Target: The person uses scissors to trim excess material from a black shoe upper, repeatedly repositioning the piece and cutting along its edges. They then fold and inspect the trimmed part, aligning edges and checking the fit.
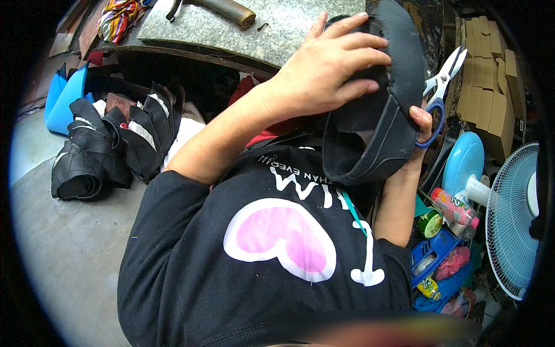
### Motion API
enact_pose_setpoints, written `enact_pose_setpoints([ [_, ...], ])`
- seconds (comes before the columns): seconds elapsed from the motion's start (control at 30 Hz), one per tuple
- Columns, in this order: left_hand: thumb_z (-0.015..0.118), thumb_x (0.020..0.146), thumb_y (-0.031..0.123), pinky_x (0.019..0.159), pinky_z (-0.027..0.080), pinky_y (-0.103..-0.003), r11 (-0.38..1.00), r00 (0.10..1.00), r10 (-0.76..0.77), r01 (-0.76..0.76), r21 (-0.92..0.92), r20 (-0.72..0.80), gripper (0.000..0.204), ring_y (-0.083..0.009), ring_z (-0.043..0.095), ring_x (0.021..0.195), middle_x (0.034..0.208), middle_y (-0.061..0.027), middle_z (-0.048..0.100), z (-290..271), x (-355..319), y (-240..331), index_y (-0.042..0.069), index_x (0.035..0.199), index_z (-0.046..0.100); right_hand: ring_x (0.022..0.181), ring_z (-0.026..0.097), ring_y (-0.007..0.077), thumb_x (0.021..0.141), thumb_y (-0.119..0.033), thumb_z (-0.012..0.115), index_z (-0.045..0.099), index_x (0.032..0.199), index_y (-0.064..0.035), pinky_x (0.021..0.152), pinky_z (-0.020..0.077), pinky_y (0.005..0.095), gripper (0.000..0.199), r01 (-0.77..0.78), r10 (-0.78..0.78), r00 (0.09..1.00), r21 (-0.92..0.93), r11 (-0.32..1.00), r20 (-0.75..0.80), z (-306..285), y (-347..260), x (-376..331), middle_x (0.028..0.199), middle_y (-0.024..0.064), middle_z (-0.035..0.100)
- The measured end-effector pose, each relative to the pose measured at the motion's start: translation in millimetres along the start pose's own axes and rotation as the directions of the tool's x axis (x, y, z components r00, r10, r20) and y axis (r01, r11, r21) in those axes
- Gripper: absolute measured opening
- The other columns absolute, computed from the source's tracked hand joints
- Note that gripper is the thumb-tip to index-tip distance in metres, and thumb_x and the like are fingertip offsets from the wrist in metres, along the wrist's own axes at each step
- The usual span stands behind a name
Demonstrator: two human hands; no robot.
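Observation:
A black stitched shoe upper [370,139] is held up in front of my chest, tilted, with its hollow side partly showing. My left hand [338,66] lies across its upper part, fingers stretched and spread, thumb apart from them. From behind the lower right edge, my right hand [423,124] grips the upper; the thumb shows, but most of the fingers are hidden. Scissors [442,87] with a blue handle stick out beside that thumb, blades pointing up and slightly parted. Their handle loop hangs at the right hand.
A speckled stone slab [277,34] bears a wooden tool handle [231,11]. Bundled black pieces [92,153] lie on the floor at left, near a blue sheet [66,101]. At right are cardboard boxes [483,87], a fan [511,220], a pink bottle [454,207] and a blue basket [433,251].

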State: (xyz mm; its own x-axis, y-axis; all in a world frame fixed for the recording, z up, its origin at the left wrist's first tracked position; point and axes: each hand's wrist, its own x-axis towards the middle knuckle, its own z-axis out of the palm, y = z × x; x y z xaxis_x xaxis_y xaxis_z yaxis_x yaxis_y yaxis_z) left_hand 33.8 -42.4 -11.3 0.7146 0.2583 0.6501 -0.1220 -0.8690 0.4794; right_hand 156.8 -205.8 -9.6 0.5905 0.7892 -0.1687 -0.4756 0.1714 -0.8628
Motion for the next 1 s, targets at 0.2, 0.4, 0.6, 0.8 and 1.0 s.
enact_pose_setpoints([
  [0.2,0.076,0.075,0.031,0.092,0.035,-0.042,0.999,1.0,0.007,-0.008,0.035,0.024,0.019,-0.0208,0.054,0.1,0.093,0.0014,0.064,-10.8,0.1,-0.7,0.017,0.087,0.073,0.102,0.064,0.0268,0.077,-0.033,0.057,0.052,0.128,0.0035,0.092,0.0518,0.0366,0.063,-0.078,0.067,0.994,0.128,0.989,0.087,-7.3,8.2,5.7,0.117,0.0181,0.062],
  [0.4,0.07,0.075,0.027,0.087,0.037,-0.042,0.994,0.991,-0.108,0.106,0.026,0.076,0.018,-0.0217,0.059,0.09,0.079,-0.0017,0.067,-19.9,1.3,-7.5,0.011,0.082,0.076,0.077,0.059,0.0094,0.079,-0.007,0.078,0.052,0.103,-0.003,0.074,0.0489,0.0231,0.035,0.322,-0.478,0.878,-0.692,0.646,-0.037,-10.8,-11.7,19.5,0.086,0.0045,0.063],
  [0.6,0.064,0.074,0.028,0.084,0.042,-0.044,0.977,0.981,-0.162,0.144,0.154,0.108,0.023,-0.0262,0.06,0.09,0.082,-0.0067,0.069,4.9,12.0,-4.4,0.008,0.078,0.075,0.08,0.064,0.0147,0.073,-0.01,0.084,0.047,0.112,-0.0047,0.07,0.0509,0.0261,0.054,0.426,-0.443,0.867,-0.805,0.414,0.23,17.9,-21.7,-10.5,0.1,0.0121,0.07],
  [0.8,0.067,0.077,0.019,0.079,0.046,-0.038,0.966,0.944,-0.177,0.221,-0.135,0.28,0.02,-0.0278,0.057,0.087,0.081,-0.0103,0.062,15.7,8.3,-23.1,0.002,0.085,0.068,0.076,0.065,0.0139,0.078,-0.003,0.074,0.049,0.106,-0.0006,0.069,0.0525,0.027,0.038,0.198,-0.252,0.965,-0.836,0.511,0.074,17.2,-10.6,9.7,0.091,0.0109,0.071],
  [1.0,0.063,0.078,0.017,0.084,0.043,-0.035,0.92,0.943,-0.046,0.169,-0.353,0.329,0.019,-0.0261,0.055,0.09,0.086,-0.0103,0.059,12.7,6.2,-39.0,0.001,0.089,0.065,0.079,0.063,0.0111,0.078,-0.001,0.071,0.051,0.102,0.0002,0.076,0.0496,0.0241,0.032,0.153,-0.153,0.987,-0.637,0.755,0.056,9.7,-20.2,17.5,0.09,0.0099,0.07],
])
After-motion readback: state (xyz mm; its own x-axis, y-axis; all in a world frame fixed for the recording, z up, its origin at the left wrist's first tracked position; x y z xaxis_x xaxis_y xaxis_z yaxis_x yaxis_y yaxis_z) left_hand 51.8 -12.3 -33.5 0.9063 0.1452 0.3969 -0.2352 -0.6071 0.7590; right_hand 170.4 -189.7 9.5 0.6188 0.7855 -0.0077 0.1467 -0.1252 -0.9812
